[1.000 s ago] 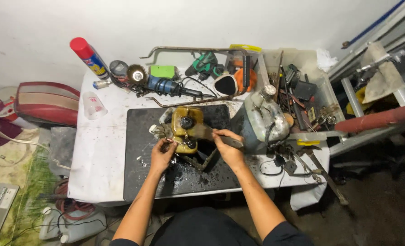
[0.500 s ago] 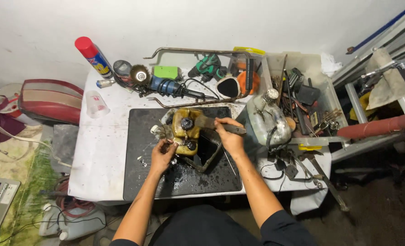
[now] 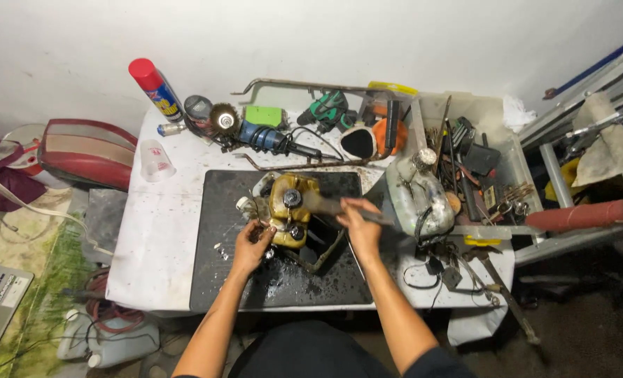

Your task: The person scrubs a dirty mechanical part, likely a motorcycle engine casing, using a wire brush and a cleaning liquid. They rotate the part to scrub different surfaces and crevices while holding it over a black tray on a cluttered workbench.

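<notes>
So the yellow engine part (image 3: 288,210) sits near the top middle of the black mat (image 3: 217,280), which covers the middle of the white table (image 3: 154,238). The left hand (image 3: 250,246) is curled against its lower left side, fingers closed on it. The right hand (image 3: 359,227) is closed around a brush (image 3: 325,205) whose end lies across the top of the engine part. Grit and dark specks are scattered over the mat below it.

Behind the mat it's packed: a red-capped spray can (image 3: 154,87), a wire wheel (image 3: 222,117), a blue power tool (image 3: 266,138) with its cord trailing, a green drill (image 3: 329,108). Just right of the right hand there's a whitish fuel tank (image 3: 418,196), really close to the wrist, then a bin of tools (image 3: 476,161). A clear plastic cup (image 3: 156,159) lies well off to the left.
</notes>
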